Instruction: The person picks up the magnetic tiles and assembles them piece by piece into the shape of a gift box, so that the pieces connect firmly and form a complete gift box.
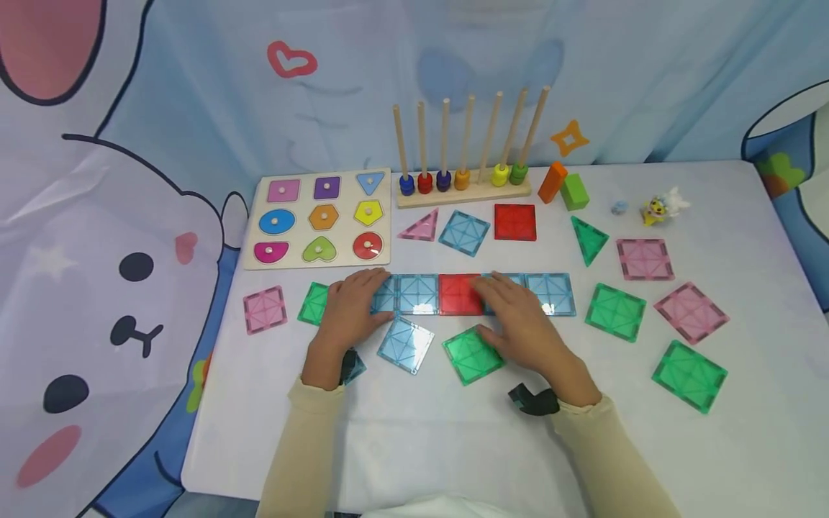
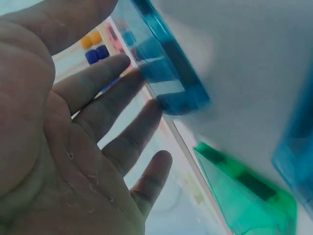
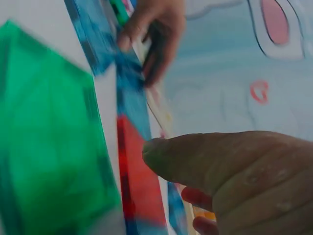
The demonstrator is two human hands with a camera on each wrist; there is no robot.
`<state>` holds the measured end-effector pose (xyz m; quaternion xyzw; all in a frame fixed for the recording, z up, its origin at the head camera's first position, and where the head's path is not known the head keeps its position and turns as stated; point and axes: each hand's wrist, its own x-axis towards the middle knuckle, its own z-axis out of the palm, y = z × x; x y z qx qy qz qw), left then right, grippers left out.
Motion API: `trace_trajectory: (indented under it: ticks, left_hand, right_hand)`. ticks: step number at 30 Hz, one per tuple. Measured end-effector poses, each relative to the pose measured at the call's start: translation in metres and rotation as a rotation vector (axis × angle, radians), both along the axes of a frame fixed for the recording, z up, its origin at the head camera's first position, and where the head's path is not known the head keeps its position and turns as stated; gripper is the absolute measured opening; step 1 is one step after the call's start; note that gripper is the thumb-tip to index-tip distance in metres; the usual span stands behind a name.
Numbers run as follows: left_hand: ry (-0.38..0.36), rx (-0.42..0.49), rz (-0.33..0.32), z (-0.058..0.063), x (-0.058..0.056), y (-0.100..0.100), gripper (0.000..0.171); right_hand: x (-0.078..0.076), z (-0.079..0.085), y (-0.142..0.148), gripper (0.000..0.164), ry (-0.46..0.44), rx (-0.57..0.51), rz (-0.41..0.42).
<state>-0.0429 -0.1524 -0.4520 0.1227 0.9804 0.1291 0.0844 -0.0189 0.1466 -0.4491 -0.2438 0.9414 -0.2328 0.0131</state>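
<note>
A straight row of square magnetic tiles lies across the table: a blue tile [image 1: 417, 293], a red tile [image 1: 455, 296] and, at the right end, another blue tile [image 1: 553, 293], among others. My left hand [image 1: 352, 306] is at the row's left end, its extended fingertips by the edge of a blue tile [image 2: 166, 78] in the left wrist view. Over the red tile and the blue one beside it lies my right hand [image 1: 521, 324], partly covering both. Its thumb is near a loose green tile [image 1: 471, 356]. Neither hand grips anything.
Below the row lies a loose blue tile [image 1: 406, 345]. Green and pink tiles spread to the right, such as a green square [image 1: 690, 376]. Behind stand a shape puzzle board [image 1: 298, 219], a peg stand [image 1: 463, 191], orange and green blocks [image 1: 574, 192] and a small figurine [image 1: 657, 208].
</note>
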Motion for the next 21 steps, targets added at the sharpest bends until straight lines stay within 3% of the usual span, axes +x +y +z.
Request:
trace_trajectory:
  ticks: [4, 6, 11, 16, 21]
  left_hand:
    - [-0.001, 0.022, -0.01, 0.0, -0.001, -0.007, 0.076]
    - [0.002, 0.037, -0.015, 0.0, -0.002, -0.007, 0.077]
    - [0.015, 0.057, -0.03, -0.003, -0.004, -0.009, 0.076]
    - [0.043, 0.036, -0.023, -0.001, -0.008, -0.011, 0.076]
    - [0.042, -0.006, 0.013, -0.001, -0.006, -0.014, 0.08]
  right_hand:
    - [-0.015, 0.002, -0.043, 0.078, -0.003, 0.077, 0.151]
    - [-0.019, 0.003, -0.059, 0.076, 0.012, 0.117, 0.188]
    - [-0.008, 0.0, -0.088, 0.083, 0.073, 0.185, 0.255]
    - [0.003, -0.015, -0.106, 0.093, 0.136, 0.272, 0.198]
    - [0.006, -0.027, -0.116, 0.094, 0.111, 0.365, 0.127]
